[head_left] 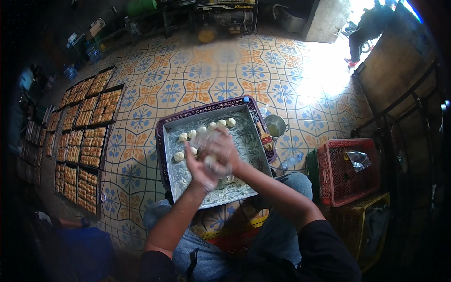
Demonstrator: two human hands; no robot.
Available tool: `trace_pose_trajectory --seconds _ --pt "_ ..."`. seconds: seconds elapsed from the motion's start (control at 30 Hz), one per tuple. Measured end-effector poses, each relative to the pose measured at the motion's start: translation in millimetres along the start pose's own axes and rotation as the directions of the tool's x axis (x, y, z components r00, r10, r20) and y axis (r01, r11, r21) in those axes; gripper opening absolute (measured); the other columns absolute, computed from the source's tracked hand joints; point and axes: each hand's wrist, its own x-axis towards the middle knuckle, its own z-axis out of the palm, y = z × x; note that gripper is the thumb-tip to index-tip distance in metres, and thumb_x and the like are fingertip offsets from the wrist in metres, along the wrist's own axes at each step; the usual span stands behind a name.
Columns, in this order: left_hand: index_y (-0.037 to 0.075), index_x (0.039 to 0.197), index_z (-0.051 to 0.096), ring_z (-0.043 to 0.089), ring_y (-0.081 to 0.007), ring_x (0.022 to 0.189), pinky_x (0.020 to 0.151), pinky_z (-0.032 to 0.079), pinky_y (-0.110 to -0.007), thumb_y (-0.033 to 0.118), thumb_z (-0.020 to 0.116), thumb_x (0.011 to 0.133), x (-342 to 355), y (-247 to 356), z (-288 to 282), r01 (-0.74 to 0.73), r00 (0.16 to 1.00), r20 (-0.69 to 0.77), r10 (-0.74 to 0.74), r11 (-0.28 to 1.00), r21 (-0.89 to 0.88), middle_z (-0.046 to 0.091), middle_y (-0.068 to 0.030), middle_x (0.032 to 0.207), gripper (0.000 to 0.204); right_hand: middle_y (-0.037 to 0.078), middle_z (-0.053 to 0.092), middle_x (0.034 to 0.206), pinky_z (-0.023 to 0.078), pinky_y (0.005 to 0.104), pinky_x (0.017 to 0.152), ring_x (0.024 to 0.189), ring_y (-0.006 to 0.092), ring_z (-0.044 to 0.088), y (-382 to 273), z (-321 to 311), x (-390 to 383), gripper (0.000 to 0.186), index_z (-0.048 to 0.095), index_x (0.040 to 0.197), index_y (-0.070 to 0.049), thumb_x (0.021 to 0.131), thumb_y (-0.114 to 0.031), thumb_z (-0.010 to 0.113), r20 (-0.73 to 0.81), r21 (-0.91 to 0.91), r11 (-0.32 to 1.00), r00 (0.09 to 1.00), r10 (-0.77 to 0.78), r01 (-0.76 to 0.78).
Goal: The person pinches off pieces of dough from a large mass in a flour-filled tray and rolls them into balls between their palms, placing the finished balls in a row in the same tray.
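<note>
My left hand (201, 172) is turned palm up, dusted with flour, over a metal tray (250, 149). Across it lies my right hand (222, 149), partly smeared by motion. A pale dough ball (210, 161) shows between the two palms, mostly covered by the fingers. Beyond my hands several white dough balls (202, 130) sit in a row along the tray's far side. Two more dough balls (179, 156) lie to the left of my hands. Loose flour (230, 189) coats the tray's bottom, thickest at the near side.
A purple plastic crate (161, 129) holds the tray; a brush (264, 133) rests on its right rim. To the right stand a metal pot (276, 126), a plastic bottle (292, 161) and a red crate (347, 185). Trays of browned buns (93, 146) cover the floor at left.
</note>
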Motion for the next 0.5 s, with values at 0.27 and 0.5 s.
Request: trace_pose_trajectory --seconds 0.27,0.5 --pt "0.007 0.159 0.026 0.033 -0.0342 0.148 0.119 0.032 -0.052 0.080 0.019 0.095 22 -15 -57 -0.006 0.963 0.268 0.013 1.000 -0.028 0.034 -0.0149 0.160 0.098 0.020 0.060 0.140 0.034 0.0548 0.114 0.132 0.0435 0.053 8 5 -4 0.057 0.063 0.136 -0.010 0.094 -0.045 0.050 0.073 -0.038 0.998 0.996 -0.053 0.056" --pt "0.009 0.145 0.049 0.057 -0.0186 0.126 0.108 0.046 -0.038 0.075 0.038 0.096 28 -21 -55 -0.104 0.981 0.182 0.064 0.971 0.215 0.059 -0.0050 0.135 0.084 0.017 0.056 0.146 0.035 0.0490 0.116 0.138 0.0428 0.049 -21 25 -8 0.055 0.061 0.139 -0.010 0.098 -0.042 0.047 -0.061 0.080 0.995 0.996 0.064 -0.059"
